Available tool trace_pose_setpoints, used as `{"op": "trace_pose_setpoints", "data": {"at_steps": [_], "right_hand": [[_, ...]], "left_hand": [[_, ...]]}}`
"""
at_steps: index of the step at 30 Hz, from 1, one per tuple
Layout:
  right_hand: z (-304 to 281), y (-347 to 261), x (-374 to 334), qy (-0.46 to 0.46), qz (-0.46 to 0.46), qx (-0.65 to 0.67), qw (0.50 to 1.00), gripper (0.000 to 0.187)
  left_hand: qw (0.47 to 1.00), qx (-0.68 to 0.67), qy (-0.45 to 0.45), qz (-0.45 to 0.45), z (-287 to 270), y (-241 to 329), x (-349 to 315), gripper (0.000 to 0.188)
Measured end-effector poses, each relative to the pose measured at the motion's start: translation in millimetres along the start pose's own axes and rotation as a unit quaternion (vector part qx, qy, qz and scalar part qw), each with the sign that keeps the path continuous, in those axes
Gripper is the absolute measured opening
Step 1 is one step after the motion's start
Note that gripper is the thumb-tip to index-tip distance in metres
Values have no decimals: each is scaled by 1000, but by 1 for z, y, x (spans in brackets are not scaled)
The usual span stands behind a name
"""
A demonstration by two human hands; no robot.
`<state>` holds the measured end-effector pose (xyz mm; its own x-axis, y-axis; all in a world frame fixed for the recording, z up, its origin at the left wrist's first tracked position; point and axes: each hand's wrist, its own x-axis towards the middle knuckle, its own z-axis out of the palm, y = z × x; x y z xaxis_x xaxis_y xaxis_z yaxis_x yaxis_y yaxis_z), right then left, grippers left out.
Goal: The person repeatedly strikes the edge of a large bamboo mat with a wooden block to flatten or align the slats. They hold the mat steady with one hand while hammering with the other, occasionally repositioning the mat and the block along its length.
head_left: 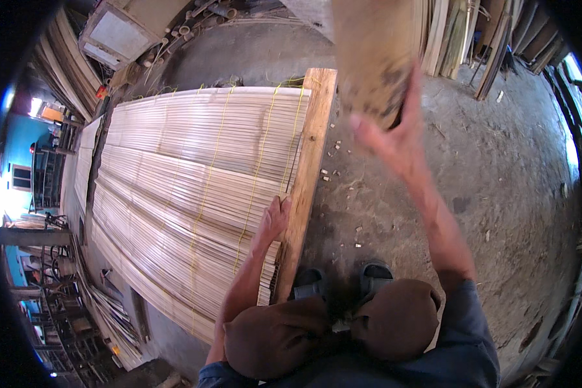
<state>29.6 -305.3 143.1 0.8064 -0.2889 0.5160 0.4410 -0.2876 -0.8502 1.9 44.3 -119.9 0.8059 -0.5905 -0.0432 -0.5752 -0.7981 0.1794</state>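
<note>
A wide mat of pale, thin wooden slats [168, 168] lies on the floor at the left, with yellow cords running across it. Along its right end runs a long wooden beam [312, 139]. My left hand [275, 222] rests at the mat's edge beside this beam, its fingers bent close together on the slat ends; the fingertips are partly hidden. Raised above the floor, my right hand [398, 142] grips a wide, brown wooden board [375, 52], thumb on the left edge and fingers on the right. Motion blurs the board, and its far end runs out of view.
Small wood offcuts [330, 173] are scattered on the concrete floor [498, 194] right of the beam. Upright wooden strips [449, 39] stand at the far right. A pale cabinet [119, 35] is at the far left. My sandalled feet [375, 275] are close to the beam.
</note>
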Motion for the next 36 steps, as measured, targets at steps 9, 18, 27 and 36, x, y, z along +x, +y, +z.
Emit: {"op": "trace_pose_setpoints", "data": {"at_steps": [9, 18, 27, 36], "right_hand": [[-12, 172, -144, -316, 233, -78, 916, 102], [-39, 135, -213, -206, 328, 40, 921, 94], [-32, 131, -233, -181, 396, 95, 895, 100], [-31, 120, -217, -189, 403, -48, 894, 102]], "left_hand": [[990, 87, 106, 27, 2, 5, 12, 37], [936, -172, -73, -298, -46, 64, 29, 43], [935, -235, -72, -255, -53, 39, 20, 34], [995, -45, -62, -60, -54, 32, 7, 24]]}}
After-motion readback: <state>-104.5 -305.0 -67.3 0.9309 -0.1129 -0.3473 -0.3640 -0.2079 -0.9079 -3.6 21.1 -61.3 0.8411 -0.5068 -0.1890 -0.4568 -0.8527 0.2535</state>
